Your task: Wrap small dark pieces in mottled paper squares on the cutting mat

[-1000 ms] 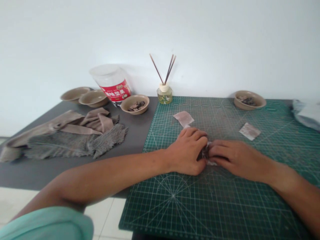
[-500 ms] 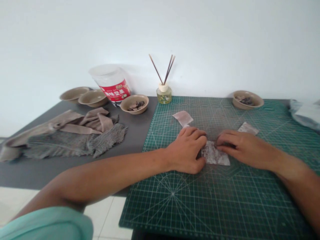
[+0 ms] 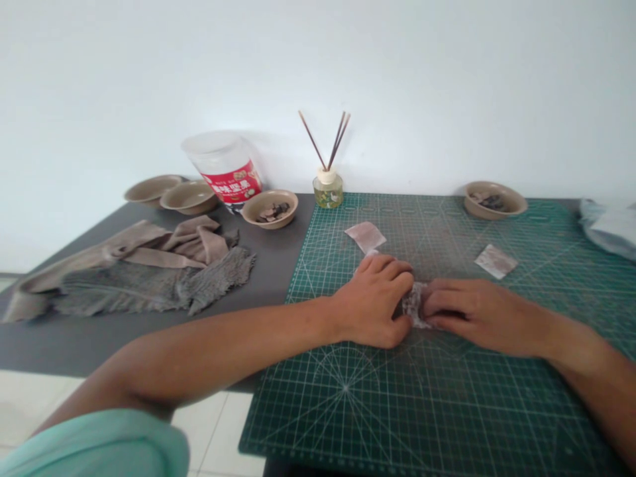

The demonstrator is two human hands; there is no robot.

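A small whitish-grey patterned piece (image 3: pixel 413 306), thin and crumpled, lies on the green cutting mat (image 3: pixel 387 411) between my hands. I cannot tell whether it is cloth or a packet. My left hand (image 3: pixel 380 301) holds its left side with curled fingers, thumb toward me. From the right, my right hand (image 3: pixel 472 308) has its fingers closed over the other side, hiding much of it. Beyond my left hand rests a pinkish-beige square (image 3: pixel 366 235). A whitish mottled square (image 3: pixel 497 260) lies past my right hand.
Bowls with dark and tan bits stand at the back, one on the left (image 3: pixel 271 211) and one on the right (image 3: pixel 495 201). A reed diffuser (image 3: pixel 328 190), a red-labelled plastic tub (image 3: pixel 232 179), grey cloths (image 3: pixel 134 281) and a pale bag (image 3: pixel 611 228) surround the mat.
My right hand has come slightly nearer to me and now covers the right part of the patterned piece, which has gone from flat to bunched. My left hand stays in place.
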